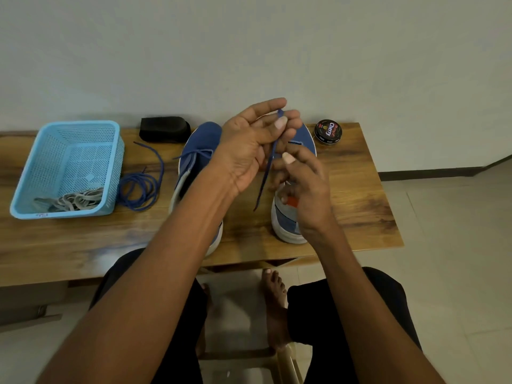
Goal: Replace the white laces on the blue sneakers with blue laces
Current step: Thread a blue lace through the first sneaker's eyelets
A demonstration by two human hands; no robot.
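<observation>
With the white laces (74,201) already in the basket (33,173) and the left sneaker (198,153) laced blue, I pinch a blue lace (267,167) between left hand (249,151) and right hand (302,178) above the unfinished right sneaker (288,223) on the worktop (360,195).

A: What else was on the table (357,195)?
B: Light-blue perforated plastic basket (69,151) at the left end. Black pouch-like object (164,129) at the back edge, against the wall (249,45).
A: Right side?
B: Round black polish tin (328,132), "Cherry" on the lid, near the back right corner.
A: Below?
B: Pale tiled floor (454,245); dark skirting along the wall at right.
</observation>
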